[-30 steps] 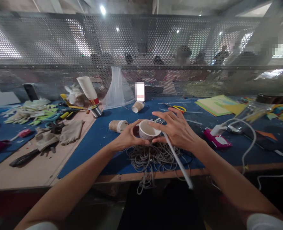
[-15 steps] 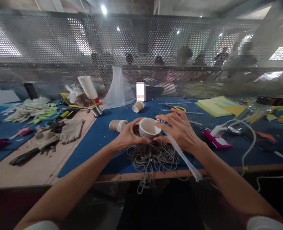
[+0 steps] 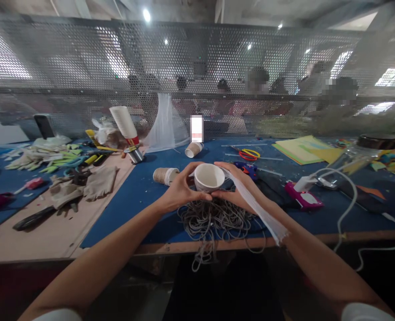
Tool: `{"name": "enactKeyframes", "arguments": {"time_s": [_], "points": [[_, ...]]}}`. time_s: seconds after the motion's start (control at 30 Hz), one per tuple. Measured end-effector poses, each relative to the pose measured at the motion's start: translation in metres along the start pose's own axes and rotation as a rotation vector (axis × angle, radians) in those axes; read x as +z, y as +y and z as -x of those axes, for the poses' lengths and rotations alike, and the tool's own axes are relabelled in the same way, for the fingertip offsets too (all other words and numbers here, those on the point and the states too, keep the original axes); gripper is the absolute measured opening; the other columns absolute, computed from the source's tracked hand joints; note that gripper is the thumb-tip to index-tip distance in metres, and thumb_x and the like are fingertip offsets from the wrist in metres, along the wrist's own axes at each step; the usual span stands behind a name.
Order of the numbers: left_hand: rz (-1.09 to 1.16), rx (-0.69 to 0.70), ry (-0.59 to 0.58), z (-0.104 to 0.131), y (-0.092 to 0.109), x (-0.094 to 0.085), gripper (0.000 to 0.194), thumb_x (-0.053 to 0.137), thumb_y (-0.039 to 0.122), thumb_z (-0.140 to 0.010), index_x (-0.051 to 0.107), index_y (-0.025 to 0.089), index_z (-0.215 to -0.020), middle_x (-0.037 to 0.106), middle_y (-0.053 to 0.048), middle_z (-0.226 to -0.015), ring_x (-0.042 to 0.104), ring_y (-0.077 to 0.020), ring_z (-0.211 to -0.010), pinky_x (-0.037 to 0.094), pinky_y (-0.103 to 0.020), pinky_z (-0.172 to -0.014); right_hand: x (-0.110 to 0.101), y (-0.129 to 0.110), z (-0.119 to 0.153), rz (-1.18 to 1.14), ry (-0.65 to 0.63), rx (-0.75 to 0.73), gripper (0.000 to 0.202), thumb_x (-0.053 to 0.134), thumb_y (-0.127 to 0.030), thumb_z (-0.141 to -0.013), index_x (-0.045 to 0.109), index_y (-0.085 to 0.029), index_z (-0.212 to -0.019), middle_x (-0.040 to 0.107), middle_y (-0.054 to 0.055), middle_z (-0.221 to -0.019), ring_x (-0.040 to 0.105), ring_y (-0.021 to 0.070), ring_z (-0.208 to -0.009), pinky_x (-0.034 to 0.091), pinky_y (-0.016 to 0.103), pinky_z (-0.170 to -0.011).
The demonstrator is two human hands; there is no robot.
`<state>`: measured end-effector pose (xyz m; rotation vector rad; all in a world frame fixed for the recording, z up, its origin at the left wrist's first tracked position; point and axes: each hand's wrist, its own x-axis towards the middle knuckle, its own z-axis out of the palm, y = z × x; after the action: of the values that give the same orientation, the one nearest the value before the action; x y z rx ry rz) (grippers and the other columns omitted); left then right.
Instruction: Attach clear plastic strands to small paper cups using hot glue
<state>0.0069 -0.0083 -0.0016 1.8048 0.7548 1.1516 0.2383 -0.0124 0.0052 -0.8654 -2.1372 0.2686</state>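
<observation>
A white paper cup (image 3: 209, 177) is held upright between both hands, its open mouth tipped toward me. My left hand (image 3: 177, 192) curves around its left side, thumb low on the front. My right hand (image 3: 235, 199) clasps the right side, its thumb close to the left one. From the cup's right side a strip of white mesh (image 3: 259, 208) hangs across my right hand and down to the wrist. Below the cup lies a loose heap of grey cord (image 3: 214, 220). The cup's back and the fingertips behind it are hidden.
Two twine-wrapped cups (image 3: 164, 175) lie on the blue mat. Behind are scissors (image 3: 249, 154) and a blue tool (image 3: 246, 169). Stacked cups (image 3: 123, 122) and gloves (image 3: 100, 183) are left; a magenta power box (image 3: 303, 196), cables and coloured sheets (image 3: 304, 150) right. A perforated screen (image 3: 197, 58) stands behind.
My right hand has moved from over the cup's rim down around its right side. The mesh strip has spread wider and shifted right. The scissors' handles and blue tool are now uncovered.
</observation>
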Motion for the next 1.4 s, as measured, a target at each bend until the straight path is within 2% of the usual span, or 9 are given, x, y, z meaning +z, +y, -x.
{"name": "enactKeyframes", "arguments": {"time_s": [0.23,0.37,0.6,0.7,0.8,1.0,1.13,1.27,1.4], "points": [[0.121,0.008,-0.095,-0.002,0.003,-0.004,0.09,0.092,0.025,-0.062,0.05,0.027,-0.141,0.052,-0.013,-0.147,0.054,-0.0333,-0.131,0.046,-0.05,-0.109,-0.005,-0.007,-0.003,-0.152,-0.013,0.026,0.071,0.083,-0.038,-0.076,0.052,-0.028,-0.139,0.062,0.009,-0.138,0.06,0.0286,-0.127,0.048,0.05,-0.107],[0.122,-0.007,-0.135,-0.002,0.004,-0.004,0.088,0.092,0.024,-0.061,0.053,0.024,-0.14,0.053,-0.014,-0.147,0.052,-0.0336,-0.133,0.043,-0.051,-0.111,-0.001,-0.001,-0.003,-0.188,-0.009,0.051,0.073,0.087,-0.039,-0.071,0.055,-0.029,-0.136,0.064,0.009,-0.134,0.062,0.0292,-0.124,0.049,0.049,-0.106],[0.044,-0.006,-0.112,-0.003,0.007,-0.006,0.085,0.093,0.024,-0.059,0.055,0.021,-0.136,0.057,-0.014,-0.142,0.055,-0.0335,-0.129,0.044,-0.05,-0.11,-0.003,0.007,0.004,-0.24,-0.021,-0.034,0.08,0.082,-0.037,-0.078,0.044,-0.032,-0.148,0.055,0.01,-0.145,0.055,0.031,-0.131,0.044,0.053,-0.111],[0.046,-0.017,-0.123,-0.002,0.007,-0.006,0.086,0.093,0.024,-0.059,0.055,0.021,-0.136,0.055,-0.014,-0.145,0.054,-0.0344,-0.131,0.044,-0.052,-0.11,-0.012,0.003,0.005,-0.255,-0.053,-0.077,0.061,0.065,-0.024,-0.09,0.045,-0.033,-0.147,0.057,0.007,-0.141,0.056,0.0274,-0.128,0.045,0.052,-0.109],[0.076,-0.042,-0.157,-0.002,0.005,-0.005,0.087,0.092,0.022,-0.059,0.053,0.023,-0.138,0.053,-0.014,-0.147,0.053,-0.0336,-0.132,0.043,-0.051,-0.111,-0.018,0.0,0.004,-0.264,-0.027,-0.11,0.044,0.052,-0.016,-0.096,0.055,-0.032,-0.137,0.061,0.006,-0.132,0.058,0.0227,-0.124,0.047,0.047,-0.107],[0.102,-0.077,-0.185,-0.001,0.008,-0.005,0.091,0.092,0.022,-0.059,0.052,0.025,-0.14,0.052,-0.013,-0.148,0.053,-0.0339,-0.132,0.042,-0.05,-0.112,-0.017,0.001,0.001,-0.259,0.086,-0.139,0.016,0.062,-0.022,-0.095,0.067,-0.025,-0.11,0.069,0.006,-0.113,0.064,0.0209,-0.109,0.05,0.042,-0.099],[0.078,-0.055,-0.17,-0.002,0.01,-0.005,0.089,0.093,0.024,-0.058,0.054,0.022,-0.137,0.054,-0.014,-0.146,0.054,-0.0337,-0.13,0.044,-0.048,-0.11,-0.014,0.004,0.004,-0.248,0.143,-0.005,0.009,0.065,-0.027,-0.094,0.066,-0.023,-0.102,0.071,0.004,-0.102,0.066,0.019,-0.098,0.052,0.036,-0.089],[0.076,-0.052,-0.134,-0.002,0.006,-0.005,0.089,0.094,0.027,-0.057,0.054,0.02,-0.137,0.058,-0.015,-0.141,0.058,-0.0325,-0.124,0.048,-0.046,-0.105,-0.01,0.005,0.005,-0.257,0.151,0.03,0.01,0.064,-0.031,-0.095,0.066,-0.021,-0.097,0.07,0.004,-0.095,0.065,0.0181,-0.09,0.051,0.033,-0.081],[0.072,-0.046,-0.064,-0.002,0.002,-0.004,0.088,0.094,0.029,-0.056,0.054,0.02,-0.134,0.061,-0.015,-0.135,0.06,-0.0313,-0.121,0.048,-0.045,-0.104,-0.009,0.0,0.007,-0.251,0.105,0.052,0.013,0.059,-0.032,-0.097,0.065,-0.022,-0.103,0.068,0.004,-0.1,0.064,0.0187,-0.094,0.051,0.035,-0.086]]}}
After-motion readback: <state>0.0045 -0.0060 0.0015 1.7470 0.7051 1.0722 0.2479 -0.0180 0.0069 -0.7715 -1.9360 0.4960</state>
